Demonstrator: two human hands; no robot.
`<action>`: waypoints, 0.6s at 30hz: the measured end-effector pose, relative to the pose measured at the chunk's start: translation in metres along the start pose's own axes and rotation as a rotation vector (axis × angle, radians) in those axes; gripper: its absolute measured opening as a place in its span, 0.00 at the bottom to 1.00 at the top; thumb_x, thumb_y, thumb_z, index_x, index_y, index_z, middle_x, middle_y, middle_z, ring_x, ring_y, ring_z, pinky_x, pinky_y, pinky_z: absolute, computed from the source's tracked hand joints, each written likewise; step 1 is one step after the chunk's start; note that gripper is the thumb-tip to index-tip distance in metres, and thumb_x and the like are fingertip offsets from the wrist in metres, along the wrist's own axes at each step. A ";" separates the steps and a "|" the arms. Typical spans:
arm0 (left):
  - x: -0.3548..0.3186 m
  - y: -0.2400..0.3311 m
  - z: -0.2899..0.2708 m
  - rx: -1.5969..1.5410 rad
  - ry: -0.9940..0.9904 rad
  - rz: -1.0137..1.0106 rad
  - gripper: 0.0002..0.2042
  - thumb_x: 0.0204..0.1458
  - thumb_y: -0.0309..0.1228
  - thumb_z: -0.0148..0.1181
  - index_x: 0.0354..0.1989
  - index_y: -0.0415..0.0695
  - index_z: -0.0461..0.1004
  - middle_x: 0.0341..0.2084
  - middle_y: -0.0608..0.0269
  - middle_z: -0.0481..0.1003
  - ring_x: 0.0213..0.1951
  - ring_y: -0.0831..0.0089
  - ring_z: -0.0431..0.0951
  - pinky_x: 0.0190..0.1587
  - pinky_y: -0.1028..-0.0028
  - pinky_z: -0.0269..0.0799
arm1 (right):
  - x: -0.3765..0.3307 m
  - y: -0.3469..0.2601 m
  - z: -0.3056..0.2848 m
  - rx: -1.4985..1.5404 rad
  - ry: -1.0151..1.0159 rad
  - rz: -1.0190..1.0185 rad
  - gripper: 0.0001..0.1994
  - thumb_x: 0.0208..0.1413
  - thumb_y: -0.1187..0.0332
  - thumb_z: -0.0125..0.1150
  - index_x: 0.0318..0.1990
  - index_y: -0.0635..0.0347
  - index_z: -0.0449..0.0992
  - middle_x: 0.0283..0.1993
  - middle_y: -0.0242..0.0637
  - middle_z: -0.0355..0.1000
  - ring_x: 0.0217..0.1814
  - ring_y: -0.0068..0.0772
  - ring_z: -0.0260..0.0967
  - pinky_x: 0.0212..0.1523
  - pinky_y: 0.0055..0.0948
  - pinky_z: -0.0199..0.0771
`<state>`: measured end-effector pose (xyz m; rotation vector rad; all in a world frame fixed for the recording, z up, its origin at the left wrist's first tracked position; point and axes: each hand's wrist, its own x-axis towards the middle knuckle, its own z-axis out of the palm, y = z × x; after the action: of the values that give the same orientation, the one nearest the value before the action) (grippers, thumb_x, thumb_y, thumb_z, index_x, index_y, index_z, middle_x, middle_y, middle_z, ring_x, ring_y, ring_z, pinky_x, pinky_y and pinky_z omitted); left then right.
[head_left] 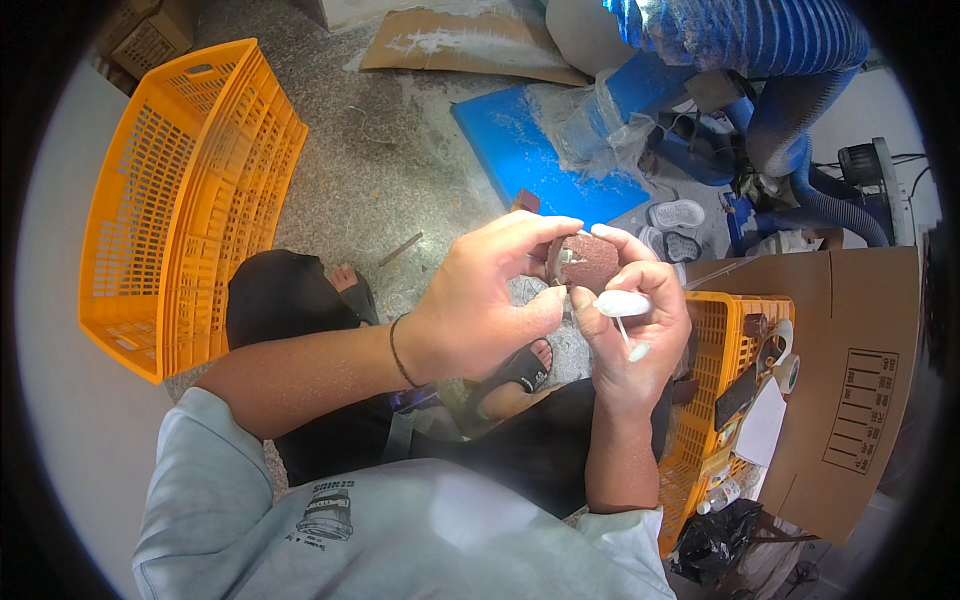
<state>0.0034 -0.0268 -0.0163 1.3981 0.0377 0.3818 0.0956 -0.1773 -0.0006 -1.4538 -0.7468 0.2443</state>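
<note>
In front of me my left hand (490,285) has its thumb and fingers closed about the left edge of a small, reddish-brown, grainy piece (590,262) that looks like a sandpaper roll. A pale patch shows on its left side. Fingertips of my right hand (645,305) touch the upper right of the same piece. Across the right palm and thumb lies a white, rounded piece (622,304) with a thin stem and a smaller white end; its exact kind does not show. The right fingers are curled round it, and their grip is partly hidden.
Stacked orange crates (190,220) stand at left. Another orange crate (700,400), with tape rolls and papers, sits at right beside a large cardboard sheet (840,380). Blue ducting (760,40) hangs over a dusty blue panel (520,140). Grey shoes (677,214) lie nearby.
</note>
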 end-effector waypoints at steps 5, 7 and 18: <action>0.000 -0.001 0.000 0.011 -0.002 -0.011 0.25 0.56 0.15 0.59 0.64 0.32 0.68 0.53 0.57 0.71 0.58 0.71 0.75 0.62 0.70 0.72 | 0.000 0.001 -0.002 0.000 0.001 0.016 0.15 0.47 0.78 0.74 0.36 0.58 0.69 0.61 0.54 0.71 0.61 0.35 0.70 0.63 0.37 0.68; 0.002 -0.001 0.001 0.012 -0.007 -0.010 0.25 0.56 0.15 0.59 0.64 0.32 0.68 0.54 0.56 0.71 0.57 0.71 0.75 0.62 0.70 0.72 | 0.002 0.000 -0.004 -0.005 -0.009 0.026 0.16 0.47 0.78 0.74 0.37 0.58 0.69 0.61 0.55 0.71 0.61 0.35 0.70 0.64 0.38 0.67; 0.001 0.000 0.001 0.079 -0.010 0.061 0.26 0.54 0.16 0.60 0.64 0.31 0.67 0.53 0.54 0.71 0.56 0.70 0.76 0.59 0.70 0.74 | 0.000 -0.001 -0.006 0.007 -0.022 -0.012 0.17 0.47 0.76 0.76 0.38 0.57 0.69 0.62 0.55 0.71 0.63 0.37 0.69 0.65 0.39 0.67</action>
<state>0.0048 -0.0277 -0.0155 1.4815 0.0014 0.4279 0.0986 -0.1819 0.0007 -1.4413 -0.7720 0.2538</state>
